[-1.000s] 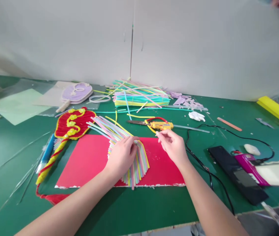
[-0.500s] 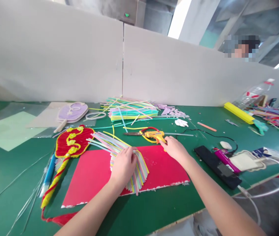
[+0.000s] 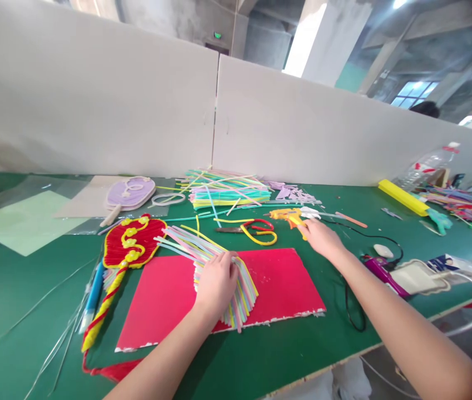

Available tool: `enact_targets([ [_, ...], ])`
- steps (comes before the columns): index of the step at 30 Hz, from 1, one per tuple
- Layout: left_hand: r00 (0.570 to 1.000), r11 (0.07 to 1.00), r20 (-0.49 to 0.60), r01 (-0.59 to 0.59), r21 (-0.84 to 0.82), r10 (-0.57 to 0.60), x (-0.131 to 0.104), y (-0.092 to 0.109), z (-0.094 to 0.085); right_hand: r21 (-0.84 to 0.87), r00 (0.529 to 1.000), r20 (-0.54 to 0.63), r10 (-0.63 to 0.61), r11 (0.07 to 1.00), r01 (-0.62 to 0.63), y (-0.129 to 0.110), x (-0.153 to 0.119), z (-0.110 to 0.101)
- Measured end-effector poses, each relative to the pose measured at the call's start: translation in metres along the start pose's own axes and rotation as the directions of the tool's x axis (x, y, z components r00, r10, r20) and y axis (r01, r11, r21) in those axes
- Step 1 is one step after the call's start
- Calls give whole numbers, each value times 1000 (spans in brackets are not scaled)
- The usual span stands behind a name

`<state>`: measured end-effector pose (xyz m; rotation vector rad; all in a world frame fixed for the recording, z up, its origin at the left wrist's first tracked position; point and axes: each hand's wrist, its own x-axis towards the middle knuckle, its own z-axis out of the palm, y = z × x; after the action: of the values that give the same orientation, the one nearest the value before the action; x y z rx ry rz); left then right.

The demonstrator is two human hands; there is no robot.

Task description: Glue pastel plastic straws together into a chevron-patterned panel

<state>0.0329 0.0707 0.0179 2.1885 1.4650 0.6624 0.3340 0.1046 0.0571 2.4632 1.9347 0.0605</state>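
Observation:
My left hand presses down on a fan-shaped piece of pastel strips, fingers curled at its middle. This lies on a red board with a ragged white front edge. In my right hand is a yellow hot glue gun, gripped by its handle and held beyond the board's back right, nozzle pointing left. Scissors with red and yellow handles lie between the board and the glue gun. A red fan with yellow flowers and a twisted handle rests left of the board.
Behind are a pile of coloured strips and purple scraps by the grey partition. A lilac fan lies back left. On the right are a purple device, a yellow bar and a plastic bottle.
My right hand has lifted the glue gun off the scissors and moved it back and right. My left hand stays on the strips. The camera view has shifted slightly.

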Motion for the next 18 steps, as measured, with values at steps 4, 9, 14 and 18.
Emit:
enact_targets([
  [4,1000,1000,0,-1,-24,1,0,1,-3,-23,997,-11,70,997,-70,23,17,6],
  [9,1000,999,-12,-21,-44,20,0,0,-3,29,989,-112,94,995,-91,15,16,24],
  [14,1000,1000,-8,-25,-10,25,0,1,-2,288,917,-301,-263,891,350,-38,-10,25],
  [18,1000,1000,0,-23,-11,23,1,1,-2,245,718,-434,-544,696,675,-85,-45,25],
])
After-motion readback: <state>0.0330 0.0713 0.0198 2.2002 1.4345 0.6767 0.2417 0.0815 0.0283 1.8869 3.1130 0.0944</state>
